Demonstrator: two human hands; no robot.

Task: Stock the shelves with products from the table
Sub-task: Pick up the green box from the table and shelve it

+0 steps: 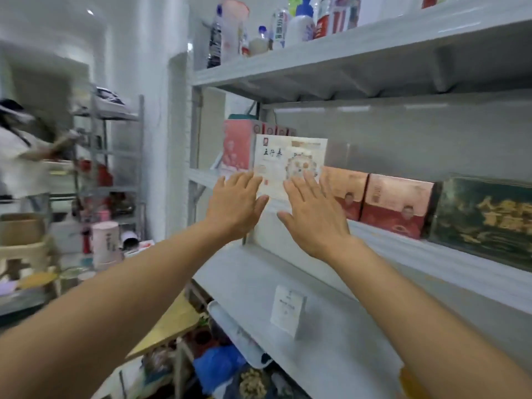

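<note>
Cream box (290,162) with dark brush lettering and a round printed motif stood upright at the left end of the middle shelf (431,256), its front face turned outward. Both hands lay flat against the lower part of that face. The left hand (236,203) covered the bottom left corner and the right hand (313,214) the bottom right. Fingers on each were straight and slightly apart, curled round nothing, with the thumbs spread toward each other below the box.

Just behind and to the left of the box stood a pink box (236,145). To its right, along the same shelf, sat two red-and-pink boxes (371,198) side by side, then a dark green box (483,214) with gold lettering.

On the top shelf (345,50) were crowded bottles (259,38) and cartons. On the lower shelf (244,283) a small white card (288,311) stood alone.

Far left, blurred, another person (17,156) in a white top reached toward a second grey rack (115,156)
</note>
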